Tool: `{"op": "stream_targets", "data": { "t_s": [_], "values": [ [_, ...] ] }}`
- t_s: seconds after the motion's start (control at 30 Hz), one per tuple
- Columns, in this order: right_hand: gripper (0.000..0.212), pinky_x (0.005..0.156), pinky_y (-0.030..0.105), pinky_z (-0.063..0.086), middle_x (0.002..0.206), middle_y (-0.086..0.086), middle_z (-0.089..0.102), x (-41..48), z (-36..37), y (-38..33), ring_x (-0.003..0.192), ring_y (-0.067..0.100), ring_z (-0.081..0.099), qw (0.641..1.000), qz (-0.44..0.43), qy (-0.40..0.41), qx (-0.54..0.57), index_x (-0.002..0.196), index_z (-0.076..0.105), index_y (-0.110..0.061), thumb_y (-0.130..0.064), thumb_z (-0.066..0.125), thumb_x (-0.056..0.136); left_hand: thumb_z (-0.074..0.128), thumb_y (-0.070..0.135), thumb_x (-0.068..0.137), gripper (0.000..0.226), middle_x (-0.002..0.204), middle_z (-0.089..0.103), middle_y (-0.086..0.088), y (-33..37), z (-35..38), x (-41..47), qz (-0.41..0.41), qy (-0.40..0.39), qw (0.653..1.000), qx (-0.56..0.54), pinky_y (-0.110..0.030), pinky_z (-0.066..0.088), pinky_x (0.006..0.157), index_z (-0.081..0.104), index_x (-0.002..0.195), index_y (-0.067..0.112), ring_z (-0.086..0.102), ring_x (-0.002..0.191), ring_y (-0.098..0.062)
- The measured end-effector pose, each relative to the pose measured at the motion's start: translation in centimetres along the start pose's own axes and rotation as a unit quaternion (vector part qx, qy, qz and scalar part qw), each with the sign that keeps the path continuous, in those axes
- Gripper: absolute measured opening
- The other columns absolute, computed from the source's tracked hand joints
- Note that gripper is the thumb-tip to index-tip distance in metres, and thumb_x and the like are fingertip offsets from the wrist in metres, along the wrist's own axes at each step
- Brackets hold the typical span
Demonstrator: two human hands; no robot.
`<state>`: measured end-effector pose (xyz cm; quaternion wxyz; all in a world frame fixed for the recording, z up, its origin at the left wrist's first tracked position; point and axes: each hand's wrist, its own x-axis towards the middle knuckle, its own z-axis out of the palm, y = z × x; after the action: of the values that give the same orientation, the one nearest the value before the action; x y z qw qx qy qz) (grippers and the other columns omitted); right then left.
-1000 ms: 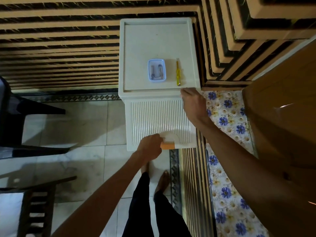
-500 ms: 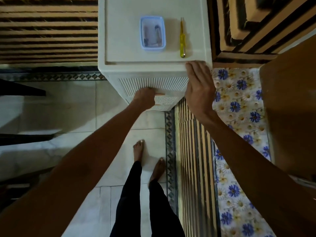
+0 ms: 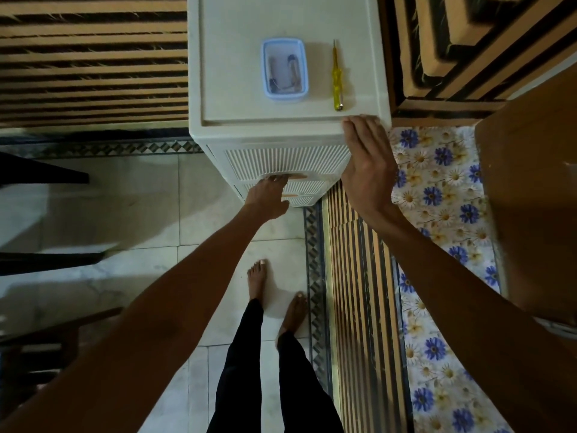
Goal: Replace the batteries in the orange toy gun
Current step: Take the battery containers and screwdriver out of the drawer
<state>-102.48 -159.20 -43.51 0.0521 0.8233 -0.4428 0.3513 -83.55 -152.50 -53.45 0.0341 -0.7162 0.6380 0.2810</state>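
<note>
Both hands were at the cabinet [image 3: 237, 42]: the right hand [image 3: 368, 170] lay flat and open on its front right corner, the left hand [image 3: 265, 198], nearer the drawers [image 3: 287, 160], touched the top drawer's orange handle [image 3: 296, 175], grip unclear; the toy gun was unseen, perhaps inside.

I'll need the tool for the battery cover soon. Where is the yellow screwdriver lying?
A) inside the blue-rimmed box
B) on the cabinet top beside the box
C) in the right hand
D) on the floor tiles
B: the yellow screwdriver lies on the cabinet top, right of the box and apart from it.
</note>
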Motion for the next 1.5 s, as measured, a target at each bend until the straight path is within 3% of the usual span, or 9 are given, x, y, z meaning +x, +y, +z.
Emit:
{"op": "stream_targets", "data": {
  "t_s": [0.17, 0.73, 0.93, 1.03, 1.13, 1.2, 1.23, 1.37, 1.5],
  "values": [
    [0.049, 0.115, 0.038, 0.036, 0.132, 0.012, 0.062, 0.2, -0.4, 0.0, 0.128, 0.029, 0.054, 1.000, -0.009, -0.022, 0.000, 0.131, 0.061, -0.002, 0.013, 0.051, 0.086, 0.062, 0.010, 0.086, 0.068, 0.138, 0.056, -0.009, -0.3, -0.3, 0.2, -0.006, 0.030, 0.999, 0.016, -0.044, 0.055, 0.092, 0.037, 0.148, 0.024, 0.058, 0.120, -0.033],
    [0.055, 0.113, 0.042, 0.039, 0.137, 0.011, 0.059, 0.2, -1.0, -0.4, 0.132, 0.029, 0.051, 0.998, 0.017, -0.059, 0.019, 0.133, 0.059, -0.003, 0.012, 0.048, 0.082, 0.063, 0.014, 0.088, 0.072, 0.152, 0.043, -0.007, 1.0, 0.4, -0.6, -0.004, 0.063, 0.991, 0.116, -0.043, 0.031, 0.116, 0.028, 0.152, 0.013, 0.042, 0.140, -0.027],
    [0.049, 0.113, 0.048, 0.036, 0.145, 0.016, 0.050, -0.6, -1.2, -1.6, 0.139, 0.032, 0.041, 0.995, 0.041, -0.058, 0.068, 0.137, 0.053, 0.002, 0.009, 0.046, 0.090, 0.064, 0.016, 0.090, 0.042, 0.138, 0.059, -0.007, -1.7, -0.2, -1.0, 0.003, 0.057, 0.992, -0.115, -0.042, 0.050, 0.102, 0.060, 0.132, 0.015, 0.058, 0.122, -0.027],
    [0.039, 0.104, 0.043, 0.046, 0.133, 0.019, 0.057, -3.0, -1.1, -2.5, 0.128, 0.032, 0.052, 0.990, 0.058, -0.023, 0.124, 0.123, 0.064, 0.003, 0.011, 0.049, 0.088, 0.062, 0.006, 0.089, 0.013, 0.102, 0.069, -0.010, -3.1, -1.0, -1.7, -0.161, 0.091, 0.897, -0.401, -0.031, 0.055, 0.078, 0.073, 0.095, 0.008, 0.065, 0.091, -0.025],
    [0.031, 0.087, 0.034, 0.053, 0.113, 0.013, 0.062, -5.0, -0.2, -3.5, 0.105, 0.024, 0.061, 0.972, 0.139, -0.060, 0.179, 0.116, 0.066, -0.003, 0.004, 0.053, 0.088, 0.039, 0.003, 0.101, 0.028, 0.087, 0.060, -0.012, -4.4, -2.0, -1.8, -0.262, 0.039, 0.671, -0.693, -0.028, 0.049, 0.065, 0.060, 0.083, 0.004, 0.060, 0.074, -0.024],
    [0.032, 0.087, 0.032, 0.053, 0.114, 0.006, 0.063, -5.6, 2.0, -3.3, 0.102, 0.019, 0.062, 0.921, 0.294, -0.138, 0.215, 0.122, 0.061, -0.009, -0.006, 0.055, 0.091, 0.034, 0.001, 0.103, 0.028, 0.088, 0.054, -0.014, -4.9, -2.0, -1.5, -0.311, 0.057, 0.623, -0.715, -0.030, 0.051, 0.066, 0.053, 0.082, 0.002, 0.057, 0.074, -0.023],
    [0.034, 0.091, 0.034, 0.053, 0.116, 0.002, 0.063, -5.4, 3.2, -3.1, 0.104, 0.017, 0.062, 0.866, 0.403, -0.177, 0.237, 0.127, 0.058, -0.012, -0.013, 0.056, 0.092, 0.038, -0.002, 0.102, 0.024, 0.092, 0.053, -0.016, -4.8, -2.1, -1.5, -0.322, 0.064, 0.671, -0.665, -0.031, 0.054, 0.064, 0.052, 0.083, 0.002, 0.056, 0.074, -0.023],
    [0.042, 0.093, 0.040, 0.056, 0.118, 0.011, 0.061, -3.5, 6.7, -1.9, 0.107, 0.022, 0.066, 0.525, 0.749, -0.151, 0.375, 0.141, 0.045, -0.010, -0.013, 0.045, 0.099, 0.057, 0.007, 0.098, 0.022, 0.118, 0.059, -0.018, -6.3, -0.2, -0.4, -0.311, 0.066, 0.794, -0.518, -0.038, 0.047, 0.102, 0.060, 0.114, -0.007, 0.058, 0.108, -0.028],
    [0.048, 0.101, 0.038, 0.050, 0.134, 0.015, 0.056, -2.2, 8.3, -1.2, 0.129, 0.030, 0.054, 0.435, 0.789, -0.113, 0.418, 0.142, 0.044, -0.008, 0.003, 0.040, 0.096, 0.057, 0.018, 0.098, 0.026, 0.115, 0.068, -0.020, -6.4, -0.6, -0.4, -0.274, 0.077, 0.866, -0.410, -0.038, 0.050, 0.098, 0.070, 0.108, -0.002, 0.062, 0.112, -0.036]
  ]
}}
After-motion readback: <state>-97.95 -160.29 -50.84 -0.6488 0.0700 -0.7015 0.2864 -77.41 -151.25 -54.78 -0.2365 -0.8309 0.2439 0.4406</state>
